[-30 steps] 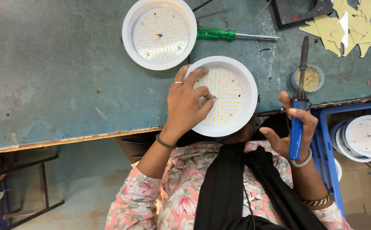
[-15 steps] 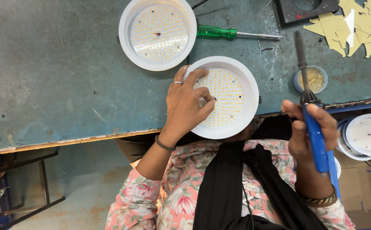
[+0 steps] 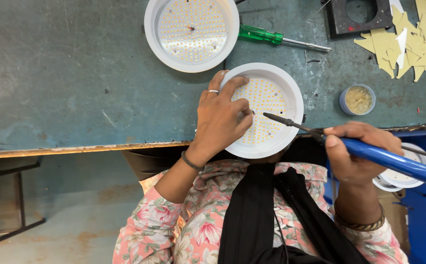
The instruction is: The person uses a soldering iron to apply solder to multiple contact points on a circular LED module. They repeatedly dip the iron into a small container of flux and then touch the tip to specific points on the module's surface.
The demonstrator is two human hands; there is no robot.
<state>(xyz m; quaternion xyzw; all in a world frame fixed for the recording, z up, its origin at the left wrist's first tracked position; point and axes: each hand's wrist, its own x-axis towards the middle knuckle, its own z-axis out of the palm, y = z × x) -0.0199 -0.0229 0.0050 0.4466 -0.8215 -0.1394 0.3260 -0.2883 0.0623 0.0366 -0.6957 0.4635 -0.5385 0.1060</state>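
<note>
Close head view, straight down

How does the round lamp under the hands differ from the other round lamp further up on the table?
The near lamp lies at the table's front edge, overhanging it; the far lamp lies fully on the table. The left hand rests on the near lamp and the soldering iron in the right hand points its tip at it; nothing touches the far lamp. Both are white, round and dotted with small yellow diodes.

— What sort of place is this?
— A small workshop. The scuffed green worktop [image 3: 76, 88] holds round lamp panels [image 3: 191, 32], a green screwdriver [image 3: 262, 35], a soldering iron [image 3: 369, 151], a paste pot [image 3: 357, 99] and card scraps [image 3: 408, 39].
</note>
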